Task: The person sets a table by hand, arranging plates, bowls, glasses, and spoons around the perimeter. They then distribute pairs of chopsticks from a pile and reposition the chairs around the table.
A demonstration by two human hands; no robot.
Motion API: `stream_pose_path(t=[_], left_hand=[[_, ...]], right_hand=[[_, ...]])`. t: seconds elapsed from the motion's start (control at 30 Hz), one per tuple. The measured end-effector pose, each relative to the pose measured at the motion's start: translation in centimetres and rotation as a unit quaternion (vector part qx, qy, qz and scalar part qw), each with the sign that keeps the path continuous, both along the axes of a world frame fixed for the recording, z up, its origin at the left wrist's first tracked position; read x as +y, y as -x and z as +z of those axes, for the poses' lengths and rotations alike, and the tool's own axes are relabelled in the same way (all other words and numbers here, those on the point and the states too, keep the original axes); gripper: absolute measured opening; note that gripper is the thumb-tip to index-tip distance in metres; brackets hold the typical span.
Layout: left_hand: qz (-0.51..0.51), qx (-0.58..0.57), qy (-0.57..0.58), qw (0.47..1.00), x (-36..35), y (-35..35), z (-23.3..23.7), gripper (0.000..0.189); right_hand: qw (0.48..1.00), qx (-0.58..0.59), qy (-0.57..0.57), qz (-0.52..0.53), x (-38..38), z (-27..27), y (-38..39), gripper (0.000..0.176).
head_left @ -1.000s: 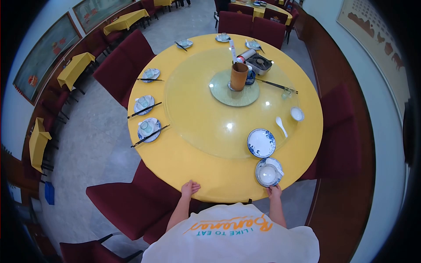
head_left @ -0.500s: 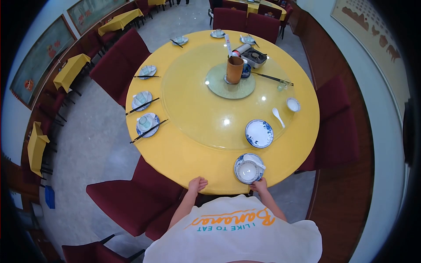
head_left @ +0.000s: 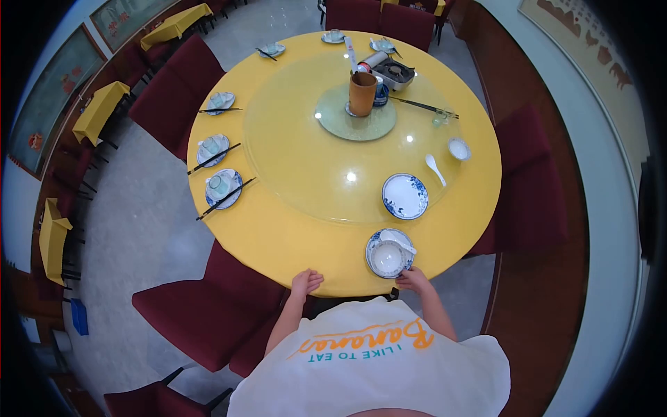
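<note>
My right hand [head_left: 415, 280] is at the near right rim of a blue-and-white plate [head_left: 372, 242], its fingers closed on the edge. A small white bowl [head_left: 387, 258] and a white soup spoon [head_left: 403, 243] rest on that plate, close to the table's front edge. My left hand [head_left: 306, 281] lies at the table edge further left, fingers stretched out and holding nothing. Beyond the plate, a second blue-and-white plate [head_left: 405, 197] lies on the glass turntable [head_left: 306, 174]. Another spoon [head_left: 435, 170] and a small bowl [head_left: 459, 149] are to its upper right.
The round table has a yellow cloth [head_left: 278, 250]. Place settings with black chopsticks [head_left: 226, 199] line its left side. A brown cylindrical holder [head_left: 362, 94] and a portable stove [head_left: 394, 74] stand past the middle. Maroon chairs [head_left: 208, 306] surround the table.
The view has shifted slightly, so the table sits higher in the frame. My right hand has slid a little to the right along the plate's rim. The dishes keep their places.
</note>
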State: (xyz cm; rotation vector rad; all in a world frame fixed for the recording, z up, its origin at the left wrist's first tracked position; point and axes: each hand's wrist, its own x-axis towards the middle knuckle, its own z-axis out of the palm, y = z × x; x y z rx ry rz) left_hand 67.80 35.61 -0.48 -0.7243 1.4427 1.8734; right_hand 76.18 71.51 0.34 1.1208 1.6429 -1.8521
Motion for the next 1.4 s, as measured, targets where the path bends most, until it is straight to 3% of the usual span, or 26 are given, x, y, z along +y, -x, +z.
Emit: stream_pose_path(t=[0.07,0.17,0.23,0.3,0.37,0.5,0.77,0.97,1.17,1.27,1.4], left_hand=[[0.004,0.0,-0.004,1.0,0.0,0.1,0.2,0.029],[0.003,-0.007,-0.008,1.0,-0.1,0.1,0.1,0.028],[-0.003,-0.013,0.0,1.0,0.0,0.2,0.4,0.028],[-0.008,-0.016,0.007,1.0,0.1,0.4,0.8,0.029],[-0.011,-0.017,0.013,1.0,0.2,0.4,1.3,0.029],[-0.016,-0.017,0.02,1.0,0.3,0.5,1.2,0.031],[-0.004,-0.021,0.038,0.999,0.5,0.4,1.2,0.031],[0.014,-0.048,0.051,0.997,0.6,0.8,0.8,0.031],[0.038,-0.069,0.07,0.994,0.8,1.2,0.8,0.034],[0.038,-0.07,0.075,0.994,0.9,1.4,1.1,0.033],[0.039,-0.069,0.079,0.994,1.0,1.2,1.4,0.033]], right_hand=[[0.998,-0.021,0.036,0.045,2.1,1.0,-0.2,0.038],[0.998,-0.022,-0.053,0.007,4.5,1.1,-0.4,0.037],[0.998,-0.004,-0.054,-0.014,5.6,2.0,0.5,0.034],[0.982,0.03,-0.174,-0.068,6.5,0.7,1.7,0.031],[0.969,0.062,-0.222,-0.092,8.0,-0.5,3.5,0.031],[0.957,0.085,-0.261,-0.099,8.1,1.6,8.8,0.038],[0.968,0.032,-0.242,-0.063,8.0,1.4,15.9,0.042],[0.991,0.044,-0.084,-0.1,7.8,0.3,16.5,0.034],[0.972,0.127,-0.004,-0.197,7.8,-0.7,16.5,0.03],[0.957,0.169,0.044,-0.232,9.1,0.3,14.0,0.032],[0.912,0.184,0.092,-0.354,12.3,0.4,9.6,0.035]])
